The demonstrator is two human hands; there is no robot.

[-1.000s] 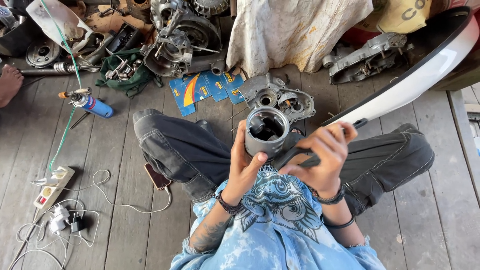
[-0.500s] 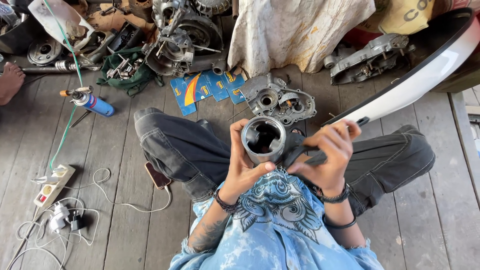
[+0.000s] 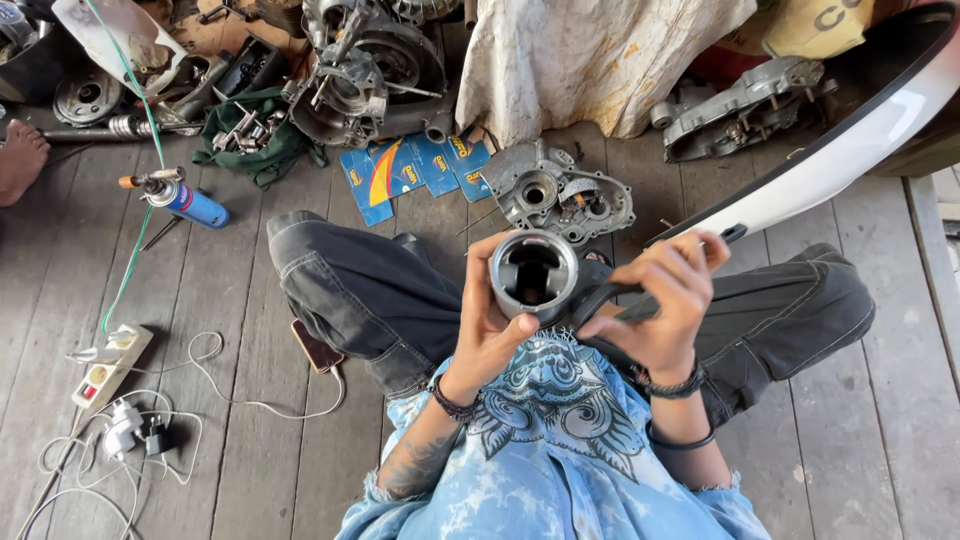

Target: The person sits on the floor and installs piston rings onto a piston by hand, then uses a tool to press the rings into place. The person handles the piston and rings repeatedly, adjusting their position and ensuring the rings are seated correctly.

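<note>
Above crossed legs, left hand [image 3: 492, 330] gripping piston [image 3: 534, 274], engine case [image 3: 556, 193] beyond

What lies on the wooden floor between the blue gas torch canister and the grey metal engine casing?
In the head view, a fan of blue printed packets lies between the blue gas torch canister and the grey metal engine casing.

The left hand [image 3: 492, 330] and right hand [image 3: 668, 305] hold a piston [image 3: 533, 275] and a pair of pliers [image 3: 610, 300] between them above the lap, with an engine case half [image 3: 560, 195] just beyond the grip, a gas torch [image 3: 185, 200] far to its left, and a power strip [image 3: 108, 365] nearer, lower left.
</note>
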